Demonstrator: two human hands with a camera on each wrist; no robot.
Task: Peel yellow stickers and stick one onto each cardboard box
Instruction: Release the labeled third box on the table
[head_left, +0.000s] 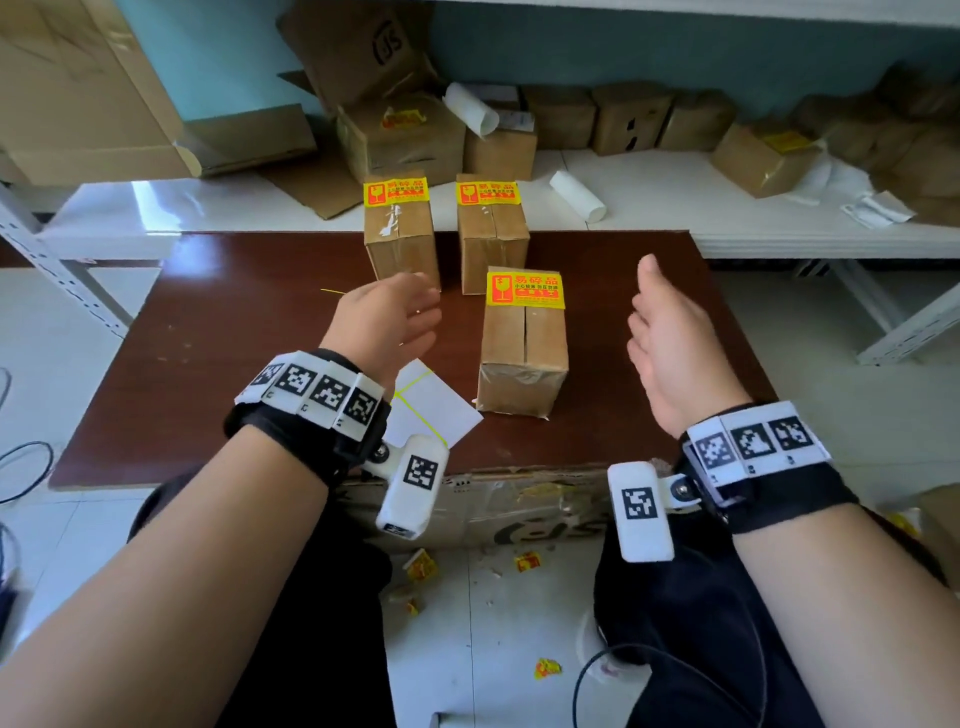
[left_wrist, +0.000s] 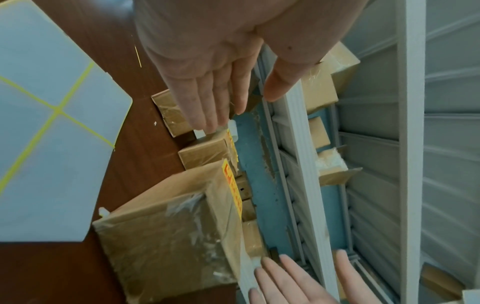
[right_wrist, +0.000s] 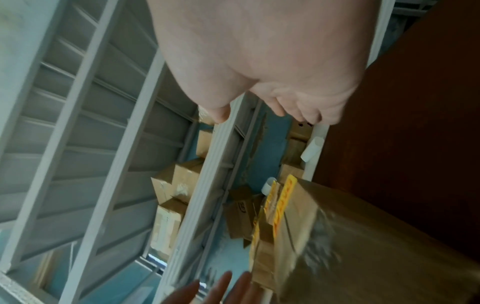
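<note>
left hand (head_left: 387, 317) flat-fingered, empty | right hand (head_left: 670, 338) loosely curled, empty, flanking near box (head_left: 522, 343) mid-table (head_left: 234, 338) | three boxes stickered; blank sheet (head_left: 436, 410) near front edge | risk: a careless hand topples the upright near box

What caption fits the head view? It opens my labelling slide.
Both hands, left and right, hover open above three stickered cardboard boxes on the brown table.

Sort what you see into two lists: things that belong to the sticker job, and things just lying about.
Job: three stickered boxes on the brown table; white backing sheet.
Lying about: paper roll; shelf boxes; crumpled yellow scraps on the floor.
</note>
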